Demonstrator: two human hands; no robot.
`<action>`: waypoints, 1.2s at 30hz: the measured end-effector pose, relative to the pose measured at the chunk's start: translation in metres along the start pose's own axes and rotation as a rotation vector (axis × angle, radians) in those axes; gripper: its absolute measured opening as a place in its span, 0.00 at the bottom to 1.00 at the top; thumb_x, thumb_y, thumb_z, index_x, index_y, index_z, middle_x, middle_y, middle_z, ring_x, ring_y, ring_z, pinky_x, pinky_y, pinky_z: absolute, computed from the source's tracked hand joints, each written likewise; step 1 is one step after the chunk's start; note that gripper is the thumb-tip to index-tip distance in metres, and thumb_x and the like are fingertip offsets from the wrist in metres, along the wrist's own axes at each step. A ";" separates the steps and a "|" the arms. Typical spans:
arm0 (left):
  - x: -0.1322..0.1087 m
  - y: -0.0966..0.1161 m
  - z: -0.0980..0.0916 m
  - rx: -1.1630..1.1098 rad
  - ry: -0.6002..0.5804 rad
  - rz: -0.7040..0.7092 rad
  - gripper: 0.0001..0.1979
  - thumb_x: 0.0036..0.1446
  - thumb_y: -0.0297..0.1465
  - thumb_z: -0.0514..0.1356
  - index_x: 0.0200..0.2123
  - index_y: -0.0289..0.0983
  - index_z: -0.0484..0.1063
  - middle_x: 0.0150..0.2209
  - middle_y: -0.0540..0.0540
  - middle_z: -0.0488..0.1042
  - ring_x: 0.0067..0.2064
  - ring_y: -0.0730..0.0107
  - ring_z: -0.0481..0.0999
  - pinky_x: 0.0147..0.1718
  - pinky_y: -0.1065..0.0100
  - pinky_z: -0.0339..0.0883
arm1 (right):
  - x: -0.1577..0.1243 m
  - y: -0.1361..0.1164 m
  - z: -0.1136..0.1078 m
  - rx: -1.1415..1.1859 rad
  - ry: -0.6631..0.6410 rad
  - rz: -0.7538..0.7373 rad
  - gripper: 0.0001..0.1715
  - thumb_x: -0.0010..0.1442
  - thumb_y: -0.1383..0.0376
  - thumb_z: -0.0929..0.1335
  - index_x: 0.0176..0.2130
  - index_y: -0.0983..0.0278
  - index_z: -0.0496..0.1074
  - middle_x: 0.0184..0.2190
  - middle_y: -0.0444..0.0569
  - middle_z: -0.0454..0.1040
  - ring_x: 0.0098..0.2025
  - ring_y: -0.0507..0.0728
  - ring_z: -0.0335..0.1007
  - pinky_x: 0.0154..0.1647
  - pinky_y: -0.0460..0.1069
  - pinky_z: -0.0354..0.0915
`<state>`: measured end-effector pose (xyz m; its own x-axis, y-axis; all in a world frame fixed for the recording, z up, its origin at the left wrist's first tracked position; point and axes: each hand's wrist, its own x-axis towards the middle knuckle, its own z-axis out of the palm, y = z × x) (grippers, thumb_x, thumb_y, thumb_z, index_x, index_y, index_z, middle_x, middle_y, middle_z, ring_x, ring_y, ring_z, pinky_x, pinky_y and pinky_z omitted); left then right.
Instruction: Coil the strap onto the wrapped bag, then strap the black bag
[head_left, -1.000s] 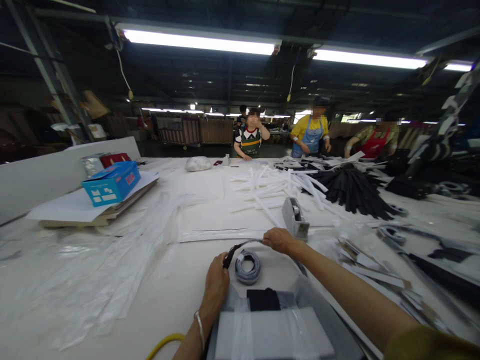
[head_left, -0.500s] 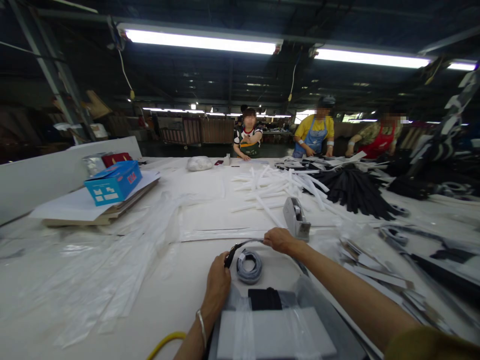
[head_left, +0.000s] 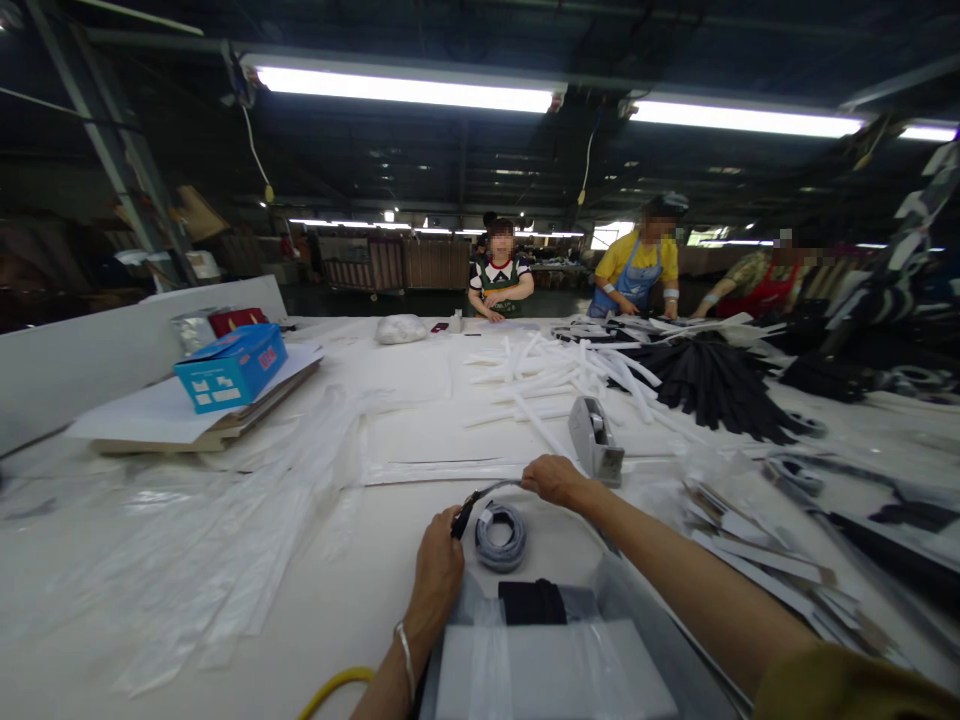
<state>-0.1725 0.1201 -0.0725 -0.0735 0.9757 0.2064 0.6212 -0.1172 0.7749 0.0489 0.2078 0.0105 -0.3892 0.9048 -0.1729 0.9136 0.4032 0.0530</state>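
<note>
A dark grey strap [head_left: 491, 488] arches between my two hands, with a black end piece on its left side. My left hand [head_left: 437, 565] is closed around that black end. The fingers of my right hand [head_left: 553, 480] pinch the strap farther along, near the tape dispenser [head_left: 596, 445]. Under the arch lies a coiled grey strap [head_left: 501, 540] with a small white tag. Close to my body is a grey item in clear plastic, with a white board [head_left: 551, 665] and a folded black piece [head_left: 531, 602] on it.
A blue box [head_left: 232, 368] stands on stacked boards at left, beside clear plastic sleeves [head_left: 247, 540]. White strips [head_left: 525, 375] and black strips [head_left: 705, 385] lie farther back. Cardboard pieces [head_left: 765, 560] lie at right. Several people stand across the table. A yellow cord [head_left: 337, 685] is near my left arm.
Both hands keep their hold on the strap and have barely moved. Across the table, the person in the green apron has lowered a raised arm. The view has shifted slightly.
</note>
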 end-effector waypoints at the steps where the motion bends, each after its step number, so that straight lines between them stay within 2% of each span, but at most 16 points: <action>1: 0.000 -0.001 0.000 -0.001 -0.001 0.008 0.28 0.45 0.13 0.47 0.48 0.36 0.70 0.48 0.43 0.76 0.51 0.67 0.72 0.56 0.66 0.61 | 0.003 -0.004 -0.001 0.001 0.002 -0.009 0.17 0.66 0.58 0.62 0.41 0.59 0.79 0.41 0.54 0.80 0.45 0.62 0.76 0.41 0.50 0.66; 7: 0.001 -0.005 0.003 0.018 0.007 0.000 0.28 0.44 0.14 0.48 0.48 0.35 0.70 0.48 0.43 0.76 0.52 0.66 0.72 0.56 0.64 0.62 | 0.017 -0.025 -0.001 -0.001 0.016 -0.069 0.16 0.65 0.59 0.63 0.42 0.59 0.79 0.43 0.55 0.80 0.46 0.62 0.75 0.42 0.51 0.67; 13: 0.001 -0.005 0.002 0.030 -0.002 -0.011 0.28 0.45 0.14 0.48 0.48 0.36 0.70 0.47 0.44 0.76 0.51 0.66 0.73 0.55 0.65 0.62 | 0.020 -0.027 0.004 -0.001 0.015 -0.092 0.16 0.64 0.59 0.64 0.41 0.60 0.80 0.42 0.56 0.80 0.46 0.64 0.76 0.42 0.53 0.68; 18: 0.001 -0.003 0.002 0.034 -0.006 -0.021 0.28 0.44 0.13 0.49 0.48 0.36 0.71 0.47 0.44 0.76 0.51 0.65 0.72 0.55 0.65 0.62 | 0.017 -0.034 0.002 0.014 0.064 -0.142 0.19 0.62 0.58 0.67 0.52 0.56 0.74 0.50 0.51 0.77 0.53 0.62 0.72 0.48 0.52 0.66; 23: 0.001 -0.003 0.003 0.033 0.009 -0.027 0.29 0.44 0.13 0.48 0.48 0.37 0.71 0.47 0.44 0.76 0.51 0.66 0.73 0.54 0.66 0.62 | 0.020 -0.054 0.002 0.014 0.059 -0.188 0.12 0.62 0.61 0.66 0.40 0.58 0.79 0.42 0.52 0.80 0.48 0.61 0.75 0.47 0.51 0.66; 26: 0.001 -0.004 0.003 0.033 0.013 -0.026 0.28 0.45 0.13 0.48 0.48 0.36 0.71 0.47 0.44 0.76 0.51 0.66 0.73 0.54 0.66 0.62 | 0.022 -0.062 0.004 0.038 0.073 -0.192 0.14 0.63 0.61 0.65 0.41 0.59 0.79 0.42 0.52 0.80 0.47 0.60 0.75 0.45 0.50 0.66; 32: 0.000 -0.004 0.003 0.046 0.011 -0.026 0.28 0.45 0.14 0.48 0.48 0.37 0.70 0.47 0.45 0.76 0.50 0.66 0.72 0.55 0.66 0.62 | 0.020 -0.050 0.006 0.099 0.054 -0.182 0.15 0.60 0.59 0.66 0.46 0.54 0.78 0.44 0.46 0.80 0.48 0.58 0.74 0.43 0.48 0.65; 36: 0.000 -0.003 0.002 0.048 0.006 -0.039 0.28 0.46 0.13 0.49 0.48 0.36 0.70 0.47 0.44 0.76 0.51 0.65 0.72 0.55 0.65 0.61 | 0.017 -0.034 0.007 0.095 0.037 -0.126 0.15 0.59 0.60 0.67 0.46 0.55 0.78 0.44 0.47 0.80 0.48 0.60 0.74 0.43 0.49 0.66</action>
<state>-0.1728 0.1207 -0.0761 -0.1024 0.9783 0.1803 0.6547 -0.0701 0.7526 0.0122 0.2082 -0.0006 -0.5041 0.8529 -0.1359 0.8635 0.5007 -0.0607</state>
